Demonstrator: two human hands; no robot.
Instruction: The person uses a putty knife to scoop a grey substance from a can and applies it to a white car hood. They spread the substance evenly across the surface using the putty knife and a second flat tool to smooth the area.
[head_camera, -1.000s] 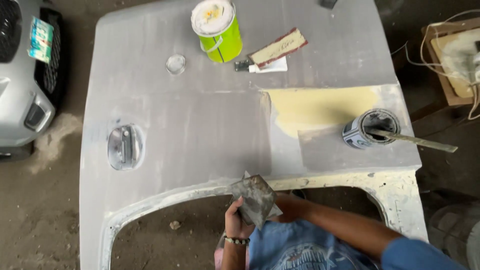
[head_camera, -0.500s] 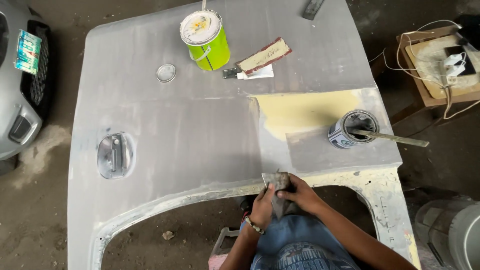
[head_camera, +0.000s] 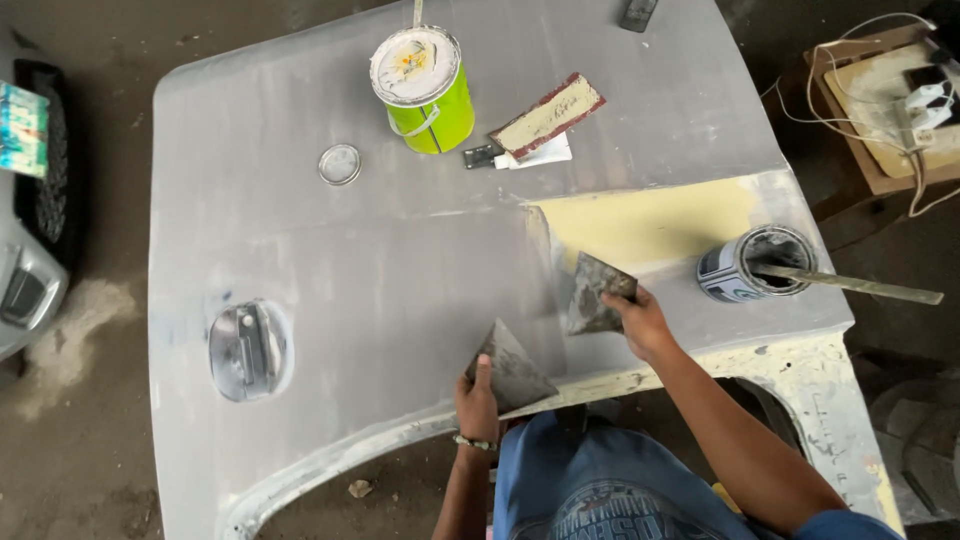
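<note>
Head view, left hand: fingers closed on a flat scraper, blade pointing far over the grey panel.
Right hand: seemingly pinching a second scraper, blade left of fingers.

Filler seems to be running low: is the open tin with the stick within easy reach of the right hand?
Probably yes: the right hand holds a spreader, with only bare panel before the tin.

Dusty dark concrete floor, silver car front at left, wooden stand at right
</note>
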